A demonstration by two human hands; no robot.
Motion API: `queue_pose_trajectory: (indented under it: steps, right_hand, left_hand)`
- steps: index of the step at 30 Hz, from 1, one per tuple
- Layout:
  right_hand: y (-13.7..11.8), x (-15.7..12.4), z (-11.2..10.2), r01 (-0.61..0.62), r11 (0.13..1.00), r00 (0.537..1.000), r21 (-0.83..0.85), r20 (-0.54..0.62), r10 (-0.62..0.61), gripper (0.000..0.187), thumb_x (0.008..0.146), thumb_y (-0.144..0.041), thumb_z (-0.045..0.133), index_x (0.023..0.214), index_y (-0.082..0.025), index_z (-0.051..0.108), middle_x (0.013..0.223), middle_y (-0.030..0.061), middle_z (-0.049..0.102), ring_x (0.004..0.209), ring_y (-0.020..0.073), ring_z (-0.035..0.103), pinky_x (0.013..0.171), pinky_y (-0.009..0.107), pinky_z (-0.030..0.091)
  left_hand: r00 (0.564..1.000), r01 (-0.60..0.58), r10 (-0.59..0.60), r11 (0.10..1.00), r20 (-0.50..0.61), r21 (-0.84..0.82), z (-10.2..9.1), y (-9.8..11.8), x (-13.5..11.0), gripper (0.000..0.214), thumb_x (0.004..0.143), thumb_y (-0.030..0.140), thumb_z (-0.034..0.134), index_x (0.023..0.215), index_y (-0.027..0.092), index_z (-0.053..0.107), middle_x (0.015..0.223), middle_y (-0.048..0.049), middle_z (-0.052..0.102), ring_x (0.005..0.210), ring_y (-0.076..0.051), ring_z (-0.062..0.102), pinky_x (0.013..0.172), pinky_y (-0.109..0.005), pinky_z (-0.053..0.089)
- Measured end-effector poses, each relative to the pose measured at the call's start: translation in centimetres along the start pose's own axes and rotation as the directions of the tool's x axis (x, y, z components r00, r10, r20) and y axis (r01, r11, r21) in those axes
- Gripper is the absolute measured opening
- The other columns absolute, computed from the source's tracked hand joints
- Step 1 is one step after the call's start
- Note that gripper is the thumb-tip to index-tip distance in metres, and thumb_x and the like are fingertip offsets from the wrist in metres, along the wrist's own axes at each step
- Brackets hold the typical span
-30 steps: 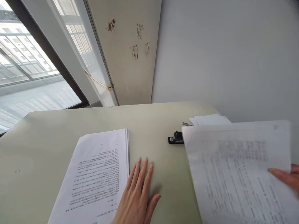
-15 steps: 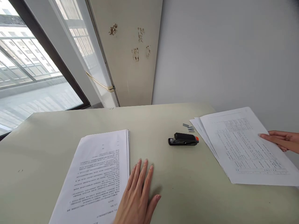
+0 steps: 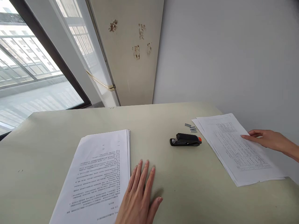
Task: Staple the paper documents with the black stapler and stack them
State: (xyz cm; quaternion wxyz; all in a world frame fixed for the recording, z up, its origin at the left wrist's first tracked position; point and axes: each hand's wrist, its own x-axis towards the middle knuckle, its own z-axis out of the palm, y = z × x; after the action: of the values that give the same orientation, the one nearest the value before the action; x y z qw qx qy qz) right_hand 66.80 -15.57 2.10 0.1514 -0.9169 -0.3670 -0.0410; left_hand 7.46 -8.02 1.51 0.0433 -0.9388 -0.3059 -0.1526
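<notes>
My left hand lies flat and open on the pale green table, its fingers beside the right edge of a thick stack of printed pages. My right hand rests with fingers stretched out on a smaller pile of printed sheets at the table's right side; it holds nothing. A black stapler with an orange tip lies between the two piles, apart from both hands. Several loose strips of staples lie just behind the stapler.
A grey wall stands behind the table. A beige panel with brown marks and a large window are at the back left. The right pile reaches the table's right edge.
My right hand carried a printed sheet from mid-air down onto the right pile and let it go; it now lies flat on it. My left hand has stayed in place.
</notes>
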Motion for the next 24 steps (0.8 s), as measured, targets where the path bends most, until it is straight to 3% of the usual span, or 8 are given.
queue_pose_trajectory:
  steps: [3,6,8,11,16,19,24]
  right_hand:
    - [0.4,1.6,-1.2,-0.050,0.998,0.983,0.029,0.177,0.044,0.027,0.065,-0.038,0.096,0.068,-0.018,0.078,0.082,0.0136,0.083,0.057,0.0198,0.068,0.060,0.037,0.040]
    - [-0.3,1.7,-1.7,-0.088,0.996,0.986,0.012,0.145,0.085,0.034,0.065,-0.041,0.096,0.071,-0.019,0.071,0.094,0.0209,0.082,0.057,0.0198,0.063,0.061,0.041,0.039]
    - [-1.5,1.2,-1.7,-0.085,0.996,0.988,0.018,0.131,0.082,0.039,0.066,-0.048,0.095,0.071,-0.020,0.068,0.091,0.0231,0.081,0.056,0.0201,0.061,0.062,0.043,0.037]
    - [-4.5,-0.5,-1.8,-0.019,0.995,0.985,0.096,0.170,0.002,0.041,0.077,-0.059,0.085,0.076,-0.022,0.069,0.083,0.0207,0.079,0.062,0.0247,0.066,0.065,0.045,0.040]
    - [-10.9,-5.5,-1.7,0.159,0.934,0.940,0.320,0.241,-0.242,0.034,0.097,-0.059,0.066,0.111,-0.029,0.074,0.122,0.0146,0.079,0.102,0.0298,0.074,0.076,0.039,0.049]
    - [-14.9,-8.9,-0.9,0.215,0.869,0.901,0.446,0.252,-0.353,0.051,0.095,-0.064,0.069,0.137,-0.036,0.063,0.146,0.0102,0.069,0.121,0.0319,0.068,0.084,0.038,0.054]
    - [-19.8,-12.3,1.6,0.203,0.762,0.879,0.614,0.230,-0.419,0.060,0.088,-0.066,0.077,0.137,-0.036,0.062,0.145,0.0066,0.069,0.128,0.0338,0.065,0.108,0.050,0.050]
  left_hand:
    - [1.000,-0.005,0.005,1.000,-0.003,-0.006,0.1,0.0,0.0,0.072,0.112,0.049,0.046,0.172,0.015,0.024,0.175,-0.0124,0.033,0.163,-0.035,0.029,0.120,-0.046,0.048]
    - [1.000,-0.008,0.008,1.000,-0.007,-0.010,0.2,-0.1,0.0,0.072,0.112,0.048,0.046,0.171,0.014,0.024,0.175,-0.0137,0.032,0.163,-0.036,0.029,0.120,-0.047,0.048]
    - [1.000,-0.002,0.001,0.999,-0.004,-0.033,0.2,-0.1,0.0,0.073,0.112,0.048,0.047,0.172,0.015,0.023,0.175,-0.0130,0.032,0.163,-0.036,0.028,0.121,-0.048,0.047]
    - [1.000,0.006,-0.007,0.999,-0.003,-0.043,0.2,-0.1,-0.1,0.073,0.111,0.049,0.047,0.172,0.017,0.023,0.175,-0.0114,0.033,0.163,-0.035,0.027,0.122,-0.047,0.046]
    - [0.999,-0.014,0.015,0.999,-0.031,0.031,0.1,0.0,0.0,0.071,0.112,0.049,0.045,0.170,0.012,0.029,0.174,-0.0147,0.034,0.162,-0.037,0.029,0.118,-0.047,0.049]
    - [0.999,-0.021,0.022,0.999,-0.037,0.033,0.1,0.0,0.1,0.069,0.112,0.049,0.045,0.169,0.013,0.031,0.174,-0.0147,0.035,0.162,-0.037,0.030,0.118,-0.047,0.050]
    - [0.998,-0.025,0.027,0.999,-0.048,0.037,0.1,-0.1,0.3,0.068,0.112,0.050,0.044,0.169,0.014,0.032,0.173,-0.0133,0.037,0.162,-0.035,0.032,0.117,-0.045,0.051]
